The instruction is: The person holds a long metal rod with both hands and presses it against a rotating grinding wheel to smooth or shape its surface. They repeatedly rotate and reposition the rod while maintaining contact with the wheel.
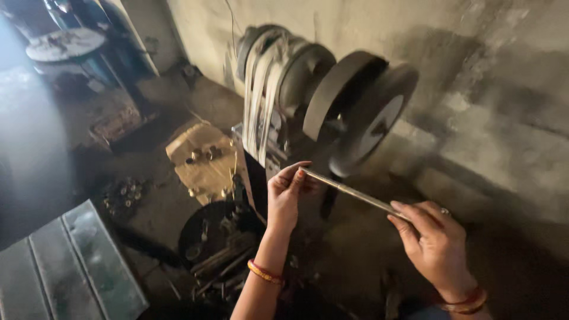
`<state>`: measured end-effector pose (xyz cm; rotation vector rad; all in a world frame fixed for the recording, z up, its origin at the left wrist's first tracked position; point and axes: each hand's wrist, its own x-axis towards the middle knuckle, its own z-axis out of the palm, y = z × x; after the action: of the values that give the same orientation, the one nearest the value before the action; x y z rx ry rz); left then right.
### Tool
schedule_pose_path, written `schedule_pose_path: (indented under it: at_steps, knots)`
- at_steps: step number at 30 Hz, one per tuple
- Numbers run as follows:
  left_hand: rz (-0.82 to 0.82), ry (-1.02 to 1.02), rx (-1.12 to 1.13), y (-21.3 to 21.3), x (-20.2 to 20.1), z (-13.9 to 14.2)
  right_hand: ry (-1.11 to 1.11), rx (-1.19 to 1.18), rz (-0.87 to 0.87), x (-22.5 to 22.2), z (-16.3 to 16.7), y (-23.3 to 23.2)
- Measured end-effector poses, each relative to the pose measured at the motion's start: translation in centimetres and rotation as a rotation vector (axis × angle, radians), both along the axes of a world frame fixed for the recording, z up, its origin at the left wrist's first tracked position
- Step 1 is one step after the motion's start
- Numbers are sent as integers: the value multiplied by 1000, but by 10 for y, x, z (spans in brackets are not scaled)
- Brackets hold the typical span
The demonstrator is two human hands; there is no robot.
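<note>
Two hands hold one thin metal rod (347, 191) between them, just below the wheels of a grinding machine. Far left, a grey ribbed metal sheet (68, 269) lies on the dark floor; beyond it, a small heap of round metal pieces (123, 194) sits in the dust; further right, a scrap of brown cardboard (201, 160) carries a few more short cylinders, and below it a dark round pan (216, 237) holds rods and odd bits. The left hand (284, 192) comes up from below, a red and gold bangle (264, 272) on its wrist; its fingertips pinch the upper left end of the rod, closed narrowly around it. The rod slants down to the right, its middle passing just under the lower rim of the nearer wheel (373, 121); whether it touches the wheel I cannot tell. Behind, pale drive belts (261, 95) run over a pulley on the machine; a second dark wheel (335, 92) stands beside the first. The right hand (435, 243) grips the rod's lower end, fingers curled over it; bangles circle that wrist too.
</note>
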<state>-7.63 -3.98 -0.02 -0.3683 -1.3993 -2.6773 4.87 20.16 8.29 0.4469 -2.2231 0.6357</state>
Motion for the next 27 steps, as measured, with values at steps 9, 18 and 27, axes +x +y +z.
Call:
schedule_pose_path:
  at_steps: [9, 18, 27]
  knots:
    - [209, 2, -14, 16, -46, -25, 128, 69, -96, -33, -18, -1]
    - [150, 17, 45, 22, -47, -13, 59, 50, -40, -31, -24, -5]
    - [192, 23, 12, 22, -47, -3, 145, 151, -25, -30, -27, -9]
